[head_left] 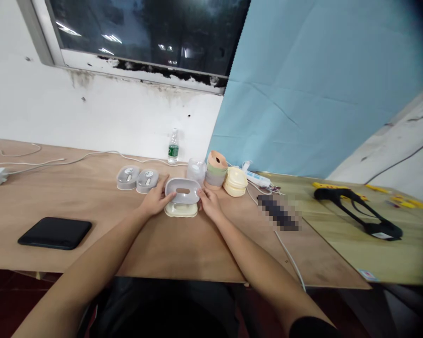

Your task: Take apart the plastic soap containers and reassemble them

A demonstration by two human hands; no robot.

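A grey oval soap-dish tray (186,199) with a long slot in its middle is held between my two hands, tilted toward me. My left hand (158,199) grips its left end, and my right hand (207,203) has the right end, thumbs on the rim. Directly below and in front lies a cream soap-box base (181,211); whether the tray touches it I cannot tell. Left of my hands stand two grey soap boxes with clear lids, one (128,179) beside the other (147,181). Behind my hands are clear lids (196,171), stacked coloured trays (215,172) and stacked cream bases (236,182).
A flat black case (55,233) lies at the left. Against the wall stands a water bottle (173,148). A white power strip (258,179), cables and a pixelated dark object (278,213) are to the right. Farther right is a black frame (359,211) on a yellowish surface.
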